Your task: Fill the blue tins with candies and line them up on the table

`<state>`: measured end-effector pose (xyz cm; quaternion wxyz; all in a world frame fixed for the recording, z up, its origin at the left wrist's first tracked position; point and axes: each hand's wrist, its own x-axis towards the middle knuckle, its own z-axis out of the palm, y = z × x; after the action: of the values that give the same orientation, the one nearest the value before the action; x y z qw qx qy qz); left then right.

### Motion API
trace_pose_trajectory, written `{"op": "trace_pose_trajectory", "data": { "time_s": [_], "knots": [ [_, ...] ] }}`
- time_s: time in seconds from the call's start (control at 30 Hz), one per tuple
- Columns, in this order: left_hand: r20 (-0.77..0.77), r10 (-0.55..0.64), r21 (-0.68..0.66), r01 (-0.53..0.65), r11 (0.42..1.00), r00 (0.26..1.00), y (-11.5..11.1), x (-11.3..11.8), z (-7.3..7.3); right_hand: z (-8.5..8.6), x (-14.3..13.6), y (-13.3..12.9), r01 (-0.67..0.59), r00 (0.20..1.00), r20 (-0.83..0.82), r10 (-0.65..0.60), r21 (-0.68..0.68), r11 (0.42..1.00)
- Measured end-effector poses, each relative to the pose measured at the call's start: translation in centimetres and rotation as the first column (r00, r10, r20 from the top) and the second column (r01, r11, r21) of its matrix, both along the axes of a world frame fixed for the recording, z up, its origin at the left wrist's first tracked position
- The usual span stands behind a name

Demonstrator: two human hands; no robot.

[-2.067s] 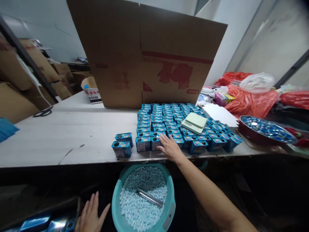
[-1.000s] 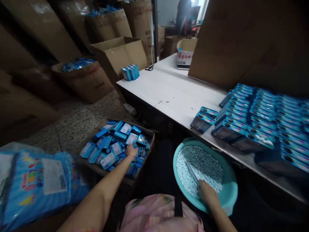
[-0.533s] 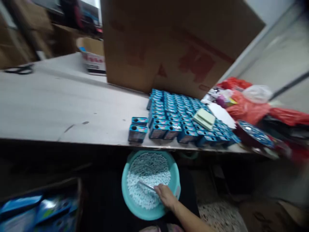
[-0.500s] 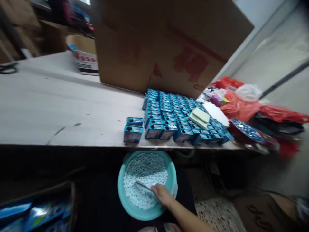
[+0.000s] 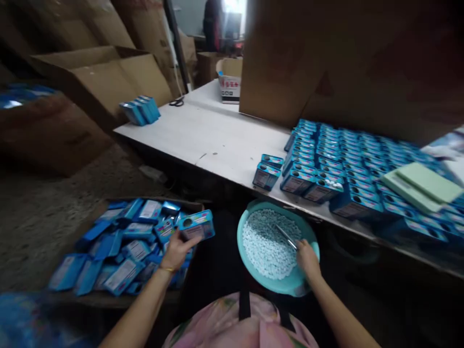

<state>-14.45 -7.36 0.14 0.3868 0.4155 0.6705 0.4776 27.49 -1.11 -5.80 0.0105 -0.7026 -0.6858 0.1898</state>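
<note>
My left hand [image 5: 179, 249] grips a small blue box [image 5: 198, 225] with a dark round hole in its top, held above a carton [image 5: 119, 302] of loose blue boxes [image 5: 139, 232]. My right hand [image 5: 308, 260] is closed around the handle of a metal scoop or spoon [image 5: 287, 237]; its far end dips into small white pellets [image 5: 264, 256]. These fill much of a turquoise basin [image 5: 243, 263] in front of my lap, below the table edge. The kind of pellet is too small to make out.
Rows of blue boxes [image 5: 329, 159] stand on the white table [image 5: 206, 140], with a pale green tray-like object [image 5: 422, 186] on top. A large cardboard sheet [image 5: 290, 63] rises behind. Scissors [image 5: 177, 102] lie near the left end, beside several blue boxes [image 5: 142, 110]. Open cartons [image 5: 105, 79] stand left.
The view has swung left. My left hand has come into view holding a blue box over the carton. My right hand still grips the metal utensil in the basin.
</note>
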Motion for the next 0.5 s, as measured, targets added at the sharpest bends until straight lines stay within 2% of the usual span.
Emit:
{"op": "trace_pose_trajectory", "data": {
  "time_s": [0.07, 0.17, 0.33, 0.5],
  "knots": [
    [0.114, -0.022, 0.048, 0.017, 0.999, 0.993, -0.6, 1.7, 1.1, -0.1, 0.4, 0.2, -0.092, 0.983, 0.161, 0.087, 0.023, 0.996],
    [0.112, -0.06, 0.041, 0.055, 0.998, 0.992, -0.2, 4.4, 2.1, 0.1, -0.1, -0.2, -0.183, 0.946, 0.274, 0.176, 0.001, 0.983],
    [0.022, -0.165, -0.01, 0.165, 0.986, 0.986, -0.1, 6.0, 2.0, -1.1, -3.6, -0.5, -0.221, 0.951, 0.2, 0.234, -0.087, 0.971],
    [0.074, -0.127, -0.052, 0.131, 0.99, 0.989, 0.2, 6.8, 0.9, -2.0, -7.3, -0.8, -0.296, 0.95, 0.056, 0.308, -0.163, 0.941]
  ]
}}
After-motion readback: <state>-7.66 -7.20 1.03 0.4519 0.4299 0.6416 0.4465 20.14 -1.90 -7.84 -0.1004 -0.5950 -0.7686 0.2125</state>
